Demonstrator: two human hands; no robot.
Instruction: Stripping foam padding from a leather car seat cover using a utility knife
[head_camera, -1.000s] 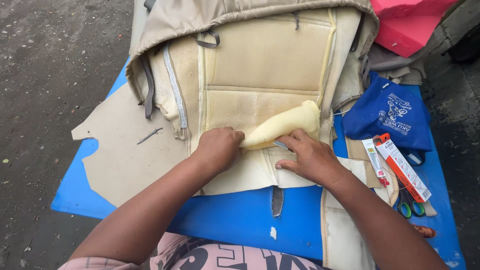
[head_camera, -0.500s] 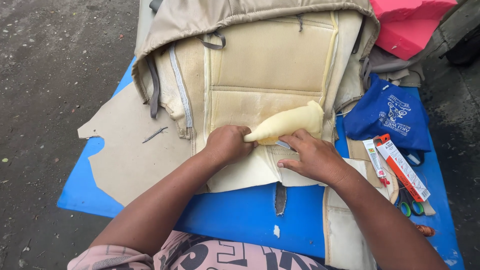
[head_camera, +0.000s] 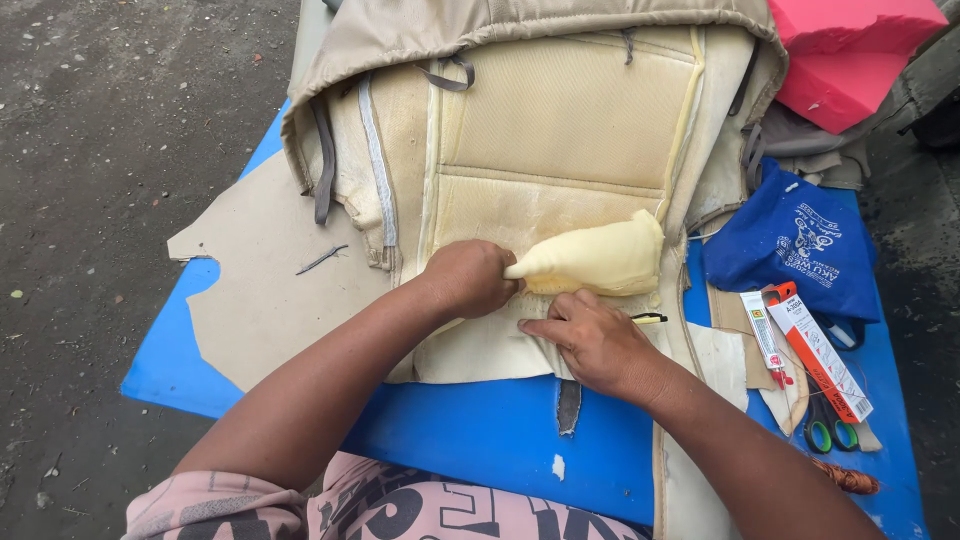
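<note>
Your left hand (head_camera: 468, 278) has slid rightward since a second ago, from the middle of the panel to the pointed tip of the yellow foam roll (head_camera: 598, 258), and your head has dropped closer. That hand is now curled into a loose fist with the fingertips pinching the roll's narrow end. Your right hand (head_camera: 595, 343) lies flat just below the roll, fingers together and pressed onto the cream seat cover (head_camera: 560, 130); a thin dark tool (head_camera: 648, 318) pokes out past its knuckles, and I cannot tell whether the fingers grip it. The roll lies across the lower seam of the cover's padded inner face, thick end toward the right seam. The cover spreads over the far half of the blue table (head_camera: 480, 420), on top of a tan cardboard pattern (head_camera: 260, 280) that overhangs the left edge. Near the right edge sit a blue cloth bag (head_camera: 800, 255), a glue tube (head_camera: 762, 335), an orange-and-white box (head_camera: 815, 350) and green-handled scissors (head_camera: 828, 432); pink foam blocks (head_camera: 850, 50) fill the far right corner. Risk, as judged: the pinch on the tapered tip is small, so a hard pull could tear the soft foam or let it spring out, and the pointed tool so close to your right fingers could prick them if the cover shifts.
</note>
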